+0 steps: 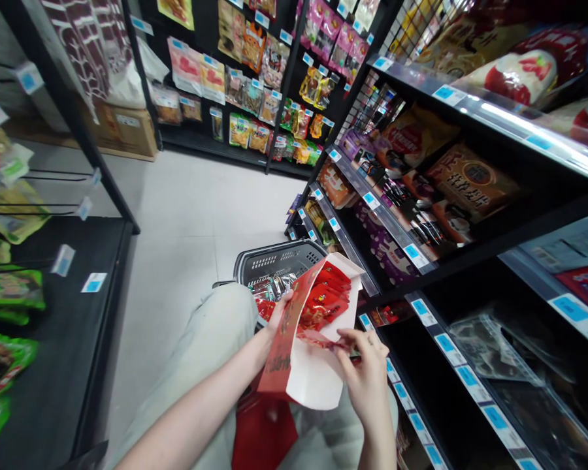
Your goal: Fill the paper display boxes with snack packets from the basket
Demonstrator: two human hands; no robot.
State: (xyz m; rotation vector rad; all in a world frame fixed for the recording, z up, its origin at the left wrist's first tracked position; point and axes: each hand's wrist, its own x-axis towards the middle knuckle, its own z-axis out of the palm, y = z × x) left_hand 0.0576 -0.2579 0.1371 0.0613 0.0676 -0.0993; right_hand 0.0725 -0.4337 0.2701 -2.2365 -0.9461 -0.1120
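Observation:
My left hand (280,312) grips the red side of an open cardboard box (310,378), red outside and white inside, held above my lap. Several small red snack packets (326,297) fill the box. My right hand (365,372) is closed in a pinch on one red packet (323,339) at the box's lower edge. Behind the box a dark plastic shopping basket (274,261) stands on the floor and holds more red and silver packets. A red bag (262,427) lies on my lap under the box.
Dark shelves (421,261) with blue price tags and packaged snacks run along the right. A low black shelf (78,313) with green packets is on the left. Hanging snack bags (255,78) line the far wall. Pale tiled floor (186,215) lies between.

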